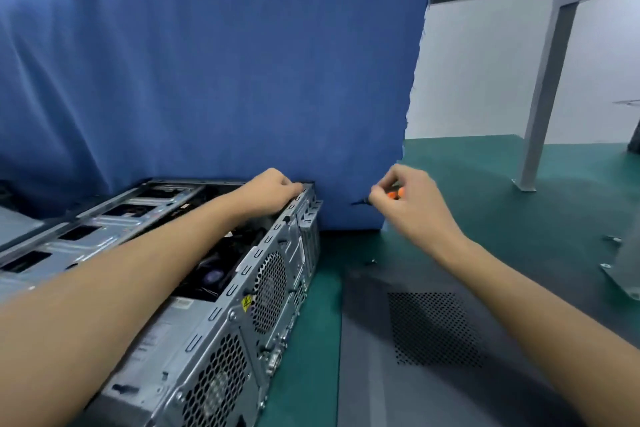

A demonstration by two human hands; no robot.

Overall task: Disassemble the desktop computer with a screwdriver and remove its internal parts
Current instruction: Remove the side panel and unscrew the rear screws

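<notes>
The open grey desktop case (242, 315) lies on its side on the green mat, its rear panel with fan grilles facing right. Inside, a dark fan (211, 276) and drive bays (104, 218) show. My left hand (273, 189) reaches over the case and grips its far top corner, fingers curled over the rim. To the right of the case, my right hand (405, 198) holds a screwdriver (393, 195) with an orange-and-black handle; its dark tip points left, apart from the case.
The removed dark side panel (433, 329) with a perforated vent lies flat on the green mat (485, 184). A small loose screw (372, 262) lies near it. Blue cloth (207, 62) hangs behind. A grey table leg (543, 97) and metal brackets (620, 267) stand at right.
</notes>
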